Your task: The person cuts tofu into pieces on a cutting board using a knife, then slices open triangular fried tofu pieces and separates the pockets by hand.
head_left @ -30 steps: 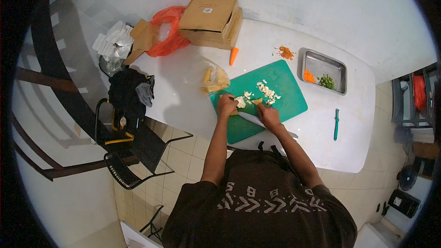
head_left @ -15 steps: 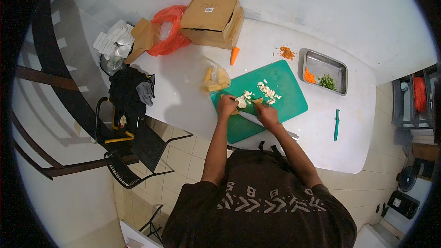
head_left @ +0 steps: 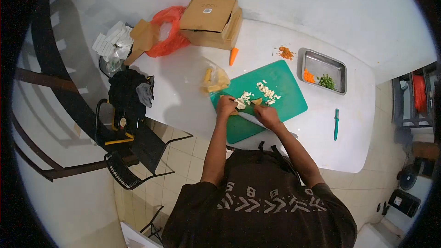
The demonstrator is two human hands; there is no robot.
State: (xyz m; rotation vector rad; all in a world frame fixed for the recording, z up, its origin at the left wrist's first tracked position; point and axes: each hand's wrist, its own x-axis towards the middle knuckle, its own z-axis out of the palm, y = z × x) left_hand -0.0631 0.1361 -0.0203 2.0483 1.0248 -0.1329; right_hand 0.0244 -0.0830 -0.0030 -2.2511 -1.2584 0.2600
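A green cutting board point(head_left: 287, 82) lies on the white table under both hands. My left hand point(head_left: 226, 106) is closed at the board's left side, its fingertips on a white piece with tan skin, which looks like fried tofu point(head_left: 240, 103). My right hand point(head_left: 268, 116) is closed too, with its fingertips at a small tan piece of tofu skin point(head_left: 257, 101). Small white chopped bits point(head_left: 268, 93) lie in a loose group on the board. A knife point(head_left: 250, 119) rests on the board between my hands, its handle mostly hidden under my right forearm.
Beyond my left hand stands a clear bag point(head_left: 215, 80) of yellow pieces. A carrot point(head_left: 234, 56), orange peelings point(head_left: 285, 53) and cardboard boxes point(head_left: 209, 18) are farther back. At right are a metal tray point(head_left: 344, 72) with diced orange and chopped green food, and a green-handled peeler point(head_left: 336, 126).
My right hand has shifted very slightly toward my body, and more of the tan piece shows at its fingertips. My left hand stays almost in place.
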